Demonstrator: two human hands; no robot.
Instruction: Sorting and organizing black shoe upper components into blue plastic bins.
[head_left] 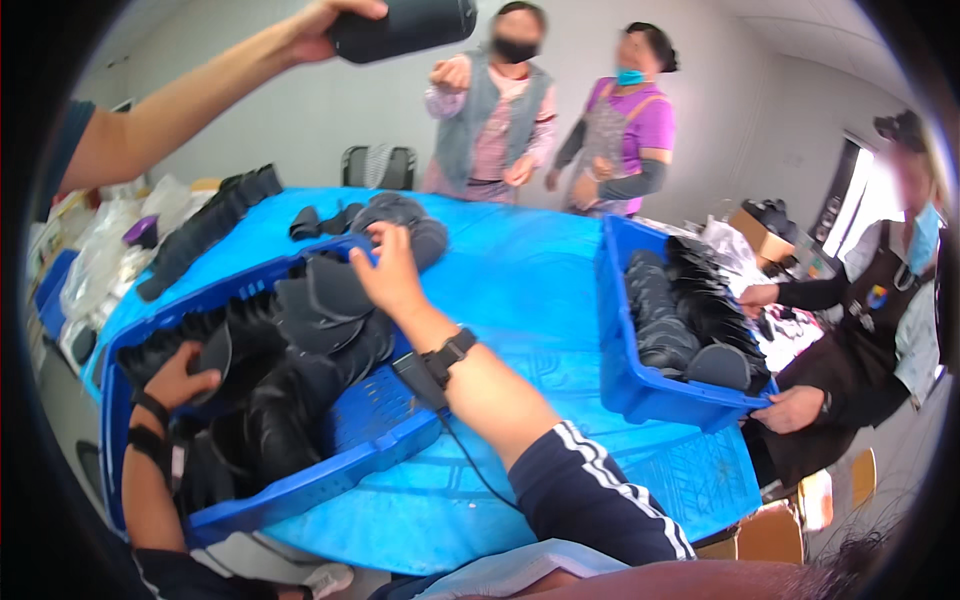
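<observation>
A blue plastic crate [375,425] in front of me is full of black shoe soles [290,380]. My left hand [182,375] is inside the crate at its left end, curled around a black sole [212,350]. My right hand [390,268] reaches over the crate's far rim, fingers closed on the edge of a black sole [335,290] at the top of the pile. A dark band with a small device and a cable sits on my right wrist.
The table carries a blue cover [520,290]. A second blue crate [650,385] of black soles stands at right, held by a seated person's hands. Loose soles [400,215] and a long stack [205,230] lie farther back. Another person's arm holds a black object [400,25] overhead. Two people stand behind.
</observation>
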